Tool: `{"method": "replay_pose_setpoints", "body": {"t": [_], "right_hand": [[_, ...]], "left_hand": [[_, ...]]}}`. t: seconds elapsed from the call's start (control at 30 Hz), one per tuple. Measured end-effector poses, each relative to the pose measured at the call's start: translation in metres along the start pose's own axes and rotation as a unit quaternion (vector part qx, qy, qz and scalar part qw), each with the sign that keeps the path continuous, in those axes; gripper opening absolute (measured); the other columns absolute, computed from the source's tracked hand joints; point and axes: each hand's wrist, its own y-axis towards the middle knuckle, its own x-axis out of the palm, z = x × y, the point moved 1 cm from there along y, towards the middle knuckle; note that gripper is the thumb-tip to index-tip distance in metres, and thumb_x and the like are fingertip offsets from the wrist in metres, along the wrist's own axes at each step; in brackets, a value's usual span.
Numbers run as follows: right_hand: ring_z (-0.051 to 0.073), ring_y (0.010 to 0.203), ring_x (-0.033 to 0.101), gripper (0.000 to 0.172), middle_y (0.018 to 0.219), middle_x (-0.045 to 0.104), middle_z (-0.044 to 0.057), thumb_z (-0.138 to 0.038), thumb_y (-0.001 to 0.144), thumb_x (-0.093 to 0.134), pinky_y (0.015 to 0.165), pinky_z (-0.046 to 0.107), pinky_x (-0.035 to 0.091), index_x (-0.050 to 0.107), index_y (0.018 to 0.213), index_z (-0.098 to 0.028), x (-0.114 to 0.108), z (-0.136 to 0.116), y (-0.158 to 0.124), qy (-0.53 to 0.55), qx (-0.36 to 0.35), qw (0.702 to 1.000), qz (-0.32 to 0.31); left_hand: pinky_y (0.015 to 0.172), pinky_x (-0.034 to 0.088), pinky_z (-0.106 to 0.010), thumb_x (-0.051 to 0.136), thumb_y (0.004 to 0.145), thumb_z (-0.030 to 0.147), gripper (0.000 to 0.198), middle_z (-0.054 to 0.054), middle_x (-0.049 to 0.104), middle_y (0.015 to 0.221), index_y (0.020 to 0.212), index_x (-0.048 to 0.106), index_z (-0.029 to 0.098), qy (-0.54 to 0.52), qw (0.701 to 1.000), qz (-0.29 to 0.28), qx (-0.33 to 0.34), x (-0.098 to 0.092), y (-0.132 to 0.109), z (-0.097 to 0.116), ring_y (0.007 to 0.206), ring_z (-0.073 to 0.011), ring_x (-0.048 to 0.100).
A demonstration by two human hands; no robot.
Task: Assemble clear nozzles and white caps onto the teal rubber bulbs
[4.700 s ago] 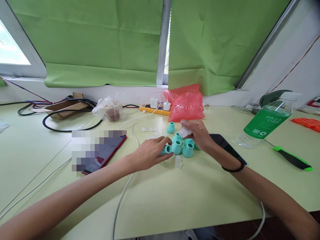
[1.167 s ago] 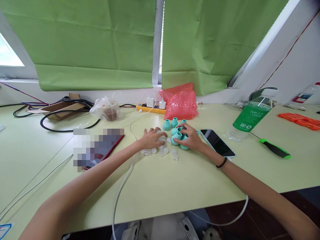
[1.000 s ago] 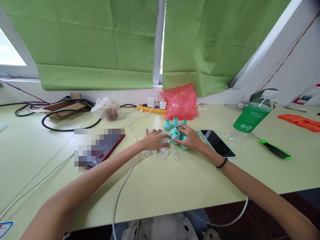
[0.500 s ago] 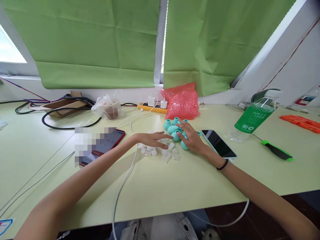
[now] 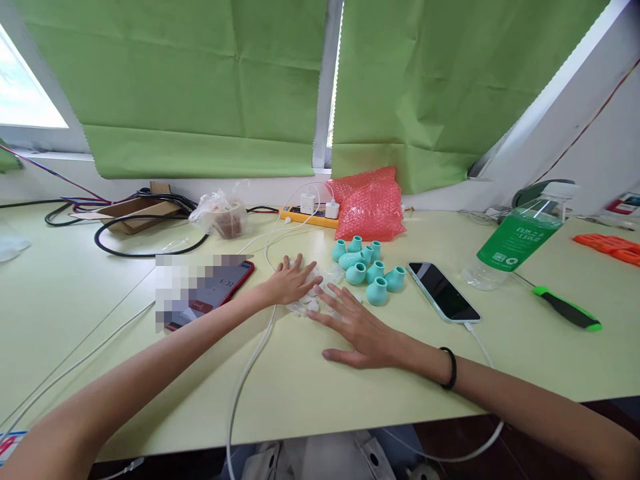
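Note:
My left hand [image 5: 291, 281], fingers spread, rests over the left side of a pile of small translucent white plastic pieces [image 5: 313, 305]. From the right, my right hand [image 5: 357, 330] stretches flat toward the same pile, fingers apart and fingertips at its near edge. Parts of the pile are hidden under both hands. Just behind and to the right stands a group of several turquoise rubber bulbs [image 5: 377, 291] with open necks, mostly upright; one of them lies on its side. Neither hand touches the bulbs.
A red-cased phone [image 5: 235, 283] lies left, and a white-edged phone [image 5: 444, 293] on its cable lies right. Further right are a tilted bottle [image 5: 520, 237] and a screwdriver [image 5: 565, 308]. Pink bubble wrap [image 5: 373, 207] and a power strip [image 5: 310, 217] sit behind. A white cable [image 5: 250, 363] crosses the table.
My right hand has left the turquoise bulbs and come nearer and left to the white pieces. My left hand has spread its fingers over the pile. The view has shifted slightly.

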Motion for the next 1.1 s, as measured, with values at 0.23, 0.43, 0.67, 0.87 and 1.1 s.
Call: {"method": "replay_pose_setpoints", "body": {"t": [0.23,0.43,0.67,0.87,1.1], "right_hand": [[0.032,0.127,0.007,0.055,0.140,0.014,0.008,-0.045,0.081,0.038,0.097,0.056,0.020,0.026,0.130,-0.023,0.013,0.009,0.002,-0.021,0.081,0.995,-0.053],[0.031,0.128,0.007,0.053,0.138,0.025,0.005,-0.045,0.082,0.036,0.098,0.057,0.017,0.029,0.129,-0.021,0.012,0.013,0.002,-0.012,0.080,0.995,-0.057],[0.023,0.128,0.016,0.044,0.127,0.043,0.006,-0.036,0.083,0.037,0.101,0.044,0.025,0.040,0.122,-0.014,0.015,0.014,0.000,0.015,0.048,0.999,-0.007],[0.025,0.127,0.017,0.058,0.136,0.026,0.013,-0.039,0.082,0.038,0.101,0.047,0.021,0.025,0.130,-0.009,0.017,0.014,0.002,-0.022,0.071,0.997,-0.003],[0.027,0.128,0.011,0.061,0.136,0.024,0.013,-0.043,0.082,0.035,0.100,0.052,0.018,0.021,0.132,-0.010,0.015,0.016,0.006,-0.023,0.057,0.997,-0.053]], "left_hand": [[0.097,0.026,-0.046,0.026,0.086,0.018,0.035,-0.018,0.040,0.126,0.116,0.042,0.007,-0.141,0.990,0.023,-0.018,-0.002,-0.007,0.023,0.120,-0.0253,0.032],[0.097,0.032,-0.028,0.024,0.088,0.025,0.038,-0.009,0.040,0.129,0.122,0.037,0.015,-0.344,0.933,0.097,-0.034,-0.021,-0.016,0.016,0.118,-0.0136,0.036],[0.099,0.022,-0.043,0.022,0.087,0.042,0.050,-0.011,0.012,0.141,0.131,0.023,0.018,-0.220,0.975,-0.019,0.002,-0.016,-0.030,0.020,0.128,-0.0250,0.014],[0.095,0.022,-0.051,0.014,0.087,0.045,0.054,-0.013,0.010,0.141,0.133,0.015,0.018,-0.105,0.993,-0.046,0.002,-0.014,-0.044,0.037,0.128,-0.0289,0.010],[0.093,0.015,-0.060,0.019,0.081,0.055,0.067,-0.019,0.020,0.137,0.131,0.022,0.011,-0.045,0.996,0.013,-0.078,-0.012,-0.042,0.045,0.126,-0.0348,0.014]]}}
